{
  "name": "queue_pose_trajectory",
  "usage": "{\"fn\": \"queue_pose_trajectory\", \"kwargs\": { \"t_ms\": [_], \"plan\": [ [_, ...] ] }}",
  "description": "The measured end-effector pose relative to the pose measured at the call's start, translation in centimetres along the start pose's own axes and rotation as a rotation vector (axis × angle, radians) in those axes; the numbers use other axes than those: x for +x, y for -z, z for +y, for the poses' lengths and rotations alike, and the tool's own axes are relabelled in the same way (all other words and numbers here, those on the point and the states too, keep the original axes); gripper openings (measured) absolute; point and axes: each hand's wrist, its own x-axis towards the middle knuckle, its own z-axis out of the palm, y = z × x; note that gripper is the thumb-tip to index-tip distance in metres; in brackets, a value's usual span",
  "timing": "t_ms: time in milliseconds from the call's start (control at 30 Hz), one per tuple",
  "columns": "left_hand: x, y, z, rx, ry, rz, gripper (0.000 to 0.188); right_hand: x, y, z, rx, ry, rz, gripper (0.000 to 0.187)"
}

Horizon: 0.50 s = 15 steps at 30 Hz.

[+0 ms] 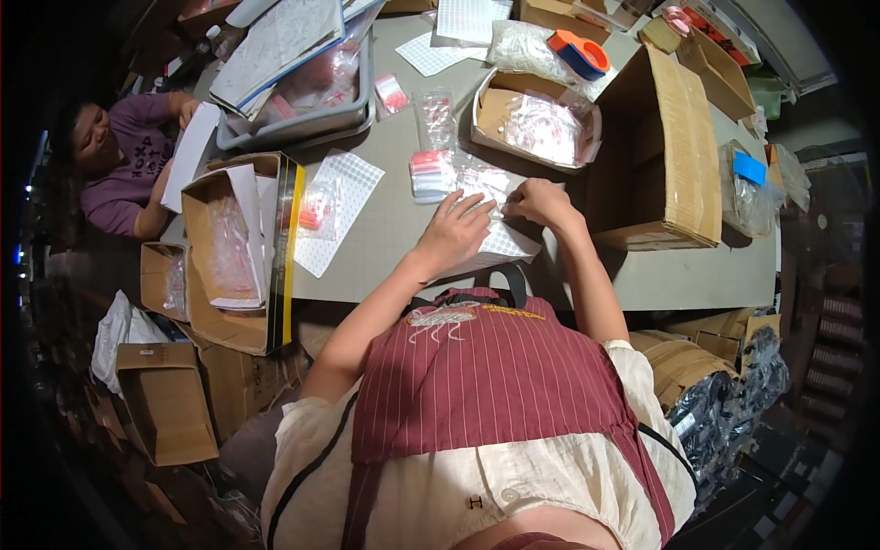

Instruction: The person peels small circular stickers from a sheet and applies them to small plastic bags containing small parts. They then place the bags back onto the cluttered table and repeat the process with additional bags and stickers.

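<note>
My left hand lies palm down with fingers stretched over clear plastic packets on the grey table. Close by on the right, my right hand has its fingers bent together in a pinch at the packets' edge; what sits between the fingertips is too small to make out. Under and in front of both hands is a white sheet of round stickers. A pile of small clear bags with red strips rests just beyond my left fingertips. Farther back lies another clear packet.
An open carton stands right of my right arm. Behind it sits a low box of clear bags beside an orange-and-blue tape roll. To the left are a grey bin, a yellow-edged box and a co-worker holding white card.
</note>
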Motion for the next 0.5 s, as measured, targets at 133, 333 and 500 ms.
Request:
{"fn": "queue_pose_trajectory", "kwargs": {
  "t_ms": [133,333,500],
  "plan": [
    [0.1,0.3,0.0,0.015,-0.041,0.010,0.018,-0.4,0.3,-0.4,0.097,-0.001,-0.285,0.038],
    [0.0,-0.1,-0.1,0.029,-0.038,0.005,0.018,1.6,-1.5,-1.2,0.514,0.220,0.146,0.023],
    [-0.4,-1.5,-0.9,0.163,-0.122,0.089,0.016,1.9,-3.1,-2.0,0.258,0.287,0.355,0.015]
  ]
}}
